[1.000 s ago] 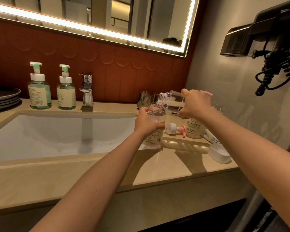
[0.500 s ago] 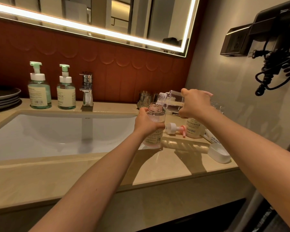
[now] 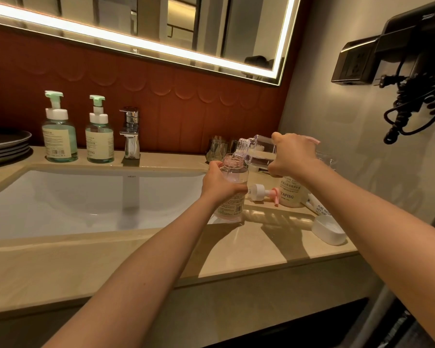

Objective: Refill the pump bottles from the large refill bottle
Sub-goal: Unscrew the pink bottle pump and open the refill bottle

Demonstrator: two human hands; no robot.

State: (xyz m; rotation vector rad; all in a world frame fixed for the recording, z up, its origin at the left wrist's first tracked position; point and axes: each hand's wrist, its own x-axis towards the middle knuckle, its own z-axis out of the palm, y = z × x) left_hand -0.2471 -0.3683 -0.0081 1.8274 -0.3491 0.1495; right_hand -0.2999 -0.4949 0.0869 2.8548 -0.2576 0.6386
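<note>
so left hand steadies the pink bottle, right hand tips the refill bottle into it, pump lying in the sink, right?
Not the sink: head view shows the pump lying on the counter, right of the pink bottle. Rest holds.

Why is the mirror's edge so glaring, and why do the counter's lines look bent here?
Head view: the mirror's light strip blows out to white, and the wide-angle lens bows the countertop edge. Head view again: hard shadows cross the countertop in front of the pink pump bottle and under the tilted refill bottle, while the wall hair dryer looks murky.
</note>
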